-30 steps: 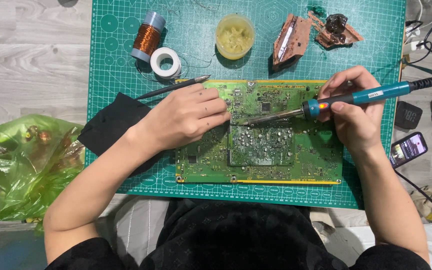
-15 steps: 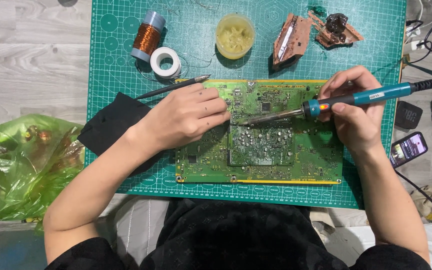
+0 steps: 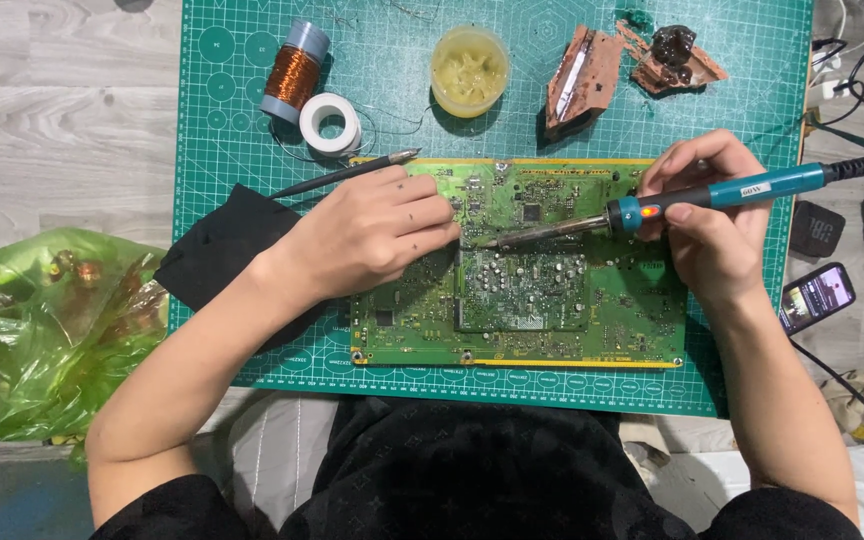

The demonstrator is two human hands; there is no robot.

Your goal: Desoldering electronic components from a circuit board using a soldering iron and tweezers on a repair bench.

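At the far left a crumpled green plastic bag (image 3: 47,330) lies on the grey wooden floor, off the edge of the green cutting mat (image 3: 752,370). On the mat's left part sits a black cloth (image 3: 217,255), partly under the left forearm. Above it stand a spool of copper wire (image 3: 292,72) and, just beside that, a white roll of tape (image 3: 330,122). A dark slim pen-like tool (image 3: 347,173) lies slanted, its tip near the top left corner of the green circuit board (image 3: 572,320).

The circuit board lies flat in the middle of the mat, right in front of the person. The left hand (image 3: 372,235) rests palm down on its upper left area, fingers held close together and pointing right, holding nothing that I can see, fingertips close to the iron's tip. Above the board is a small round tub of yellowish paste (image 3: 469,70).

The soldering iron (image 3: 652,208), with a blue handle, stretches across the board's upper right, its metal tip touching the board near the centre. The right hand (image 3: 707,225) pinches the handle between thumb and fingers, pen-fashion. Above it lie brown broken board pieces (image 3: 582,85). Off the mat at the right, a phone (image 3: 817,297) with a lit screen lies on the floor, next to a black cable (image 3: 852,90).
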